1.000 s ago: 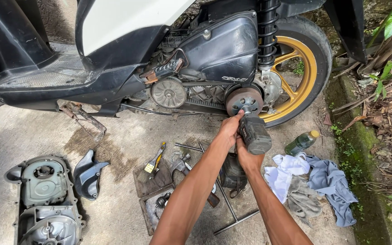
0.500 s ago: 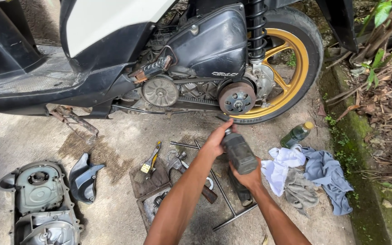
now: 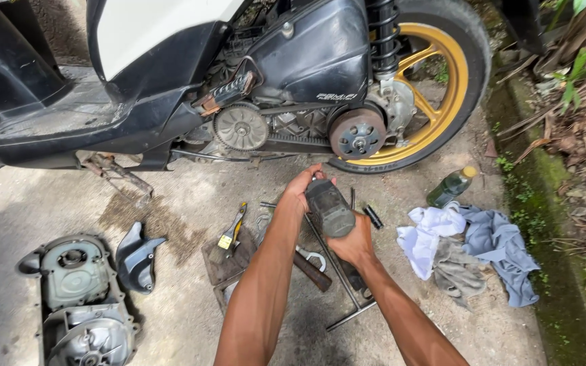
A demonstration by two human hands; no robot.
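both your hands (image 3: 327, 224) grip the dark round clutch bell (image 3: 330, 207) tight; greasy fingers could drop it on the tools (image 3: 306, 261).

Single head view, looking steeply down and forward from standing height. Both forearms are entering from the bottom edge. It's facing the scooter's (image 3: 239, 81) side at close range, with concrete floor (image 3: 171, 318) filling the lower frame.

I see a dark grey power tool (image 3: 330, 207) (stubby, cylindrical body) tilted, nose up-left, above the tools on the concrete.
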